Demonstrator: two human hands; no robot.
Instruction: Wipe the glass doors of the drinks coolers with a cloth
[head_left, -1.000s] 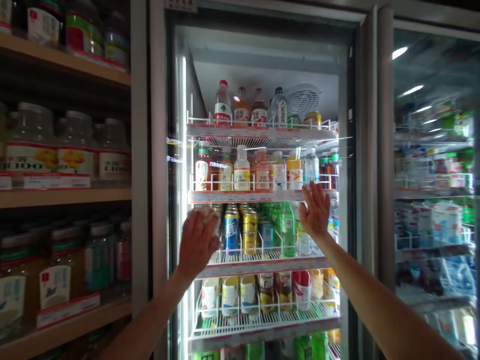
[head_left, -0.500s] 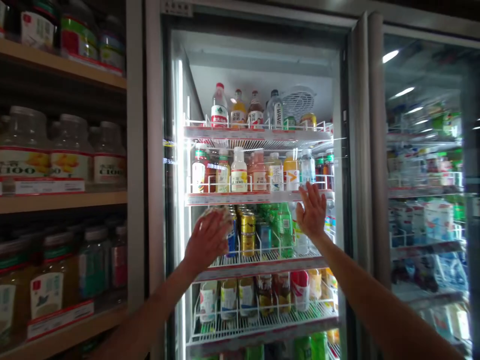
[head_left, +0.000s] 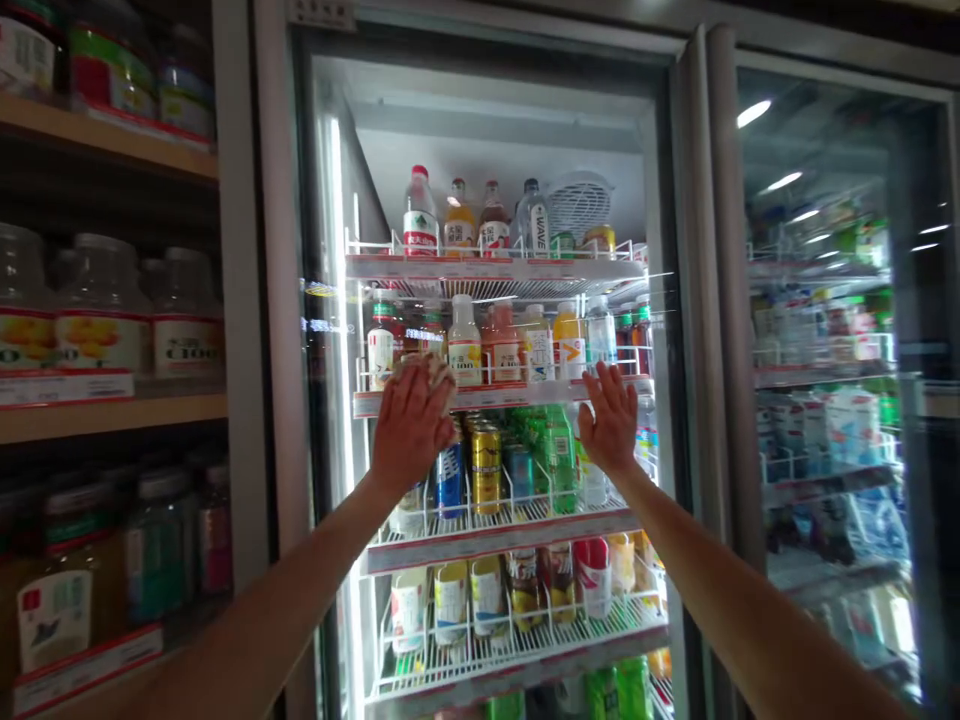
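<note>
Cloth (head_left: 439, 377), in the head view, is gripped under the fingers of the left hand (head_left: 409, 422) against the glass door (head_left: 480, 108), left of centre. At right, the right hand (head_left: 611, 422) has fingers extended and spread; bottles (head_left: 465, 345) and cans (head_left: 486, 470) stand on far shelves (head_left: 495, 268).

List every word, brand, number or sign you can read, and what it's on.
"WAVE": dark-capped clear bottle, top cooler shelf.
"农夫山泉": red-capped bottle, same shelf.
"C100": white-capped bottle, second cooler shelf.
"C100": pink bottle beside it.
"水溶C100": rightmost bottle, middle wooden shelf.
Too small or blurred: gold can, price tag, top sign, other labels.
</note>
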